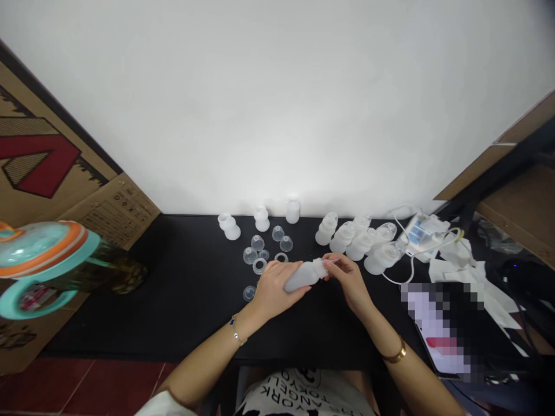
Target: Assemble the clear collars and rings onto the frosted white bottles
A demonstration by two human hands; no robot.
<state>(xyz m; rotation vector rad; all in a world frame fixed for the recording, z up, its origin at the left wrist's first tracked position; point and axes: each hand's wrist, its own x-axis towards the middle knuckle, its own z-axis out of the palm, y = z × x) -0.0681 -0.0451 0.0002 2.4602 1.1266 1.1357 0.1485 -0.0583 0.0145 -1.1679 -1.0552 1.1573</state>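
A frosted white baby bottle [300, 277] lies tilted in my left hand [274, 287], whose fingers wrap round its body. Its collar end points right and slightly up. There my right hand [346, 275] is closed in a pinch at the teat end; the fingers partly hide what they grip. Left of my hands are clear dome caps [257, 242], a white collar ring [259, 266] and a clear teat [249, 293]. Behind them stand three uncapped bottles, one of them a curved bottle [229, 226]. Several capped bottles [345, 237] are grouped to the right.
A large teal and orange lidded jug [47, 260] stands at the left beside a cardboard box [39, 150]. On the right are a power strip [418, 237] with white cables, crumpled white paper [498, 300] and a blurred-out screen device [451, 329]. A white wall rises behind the black table.
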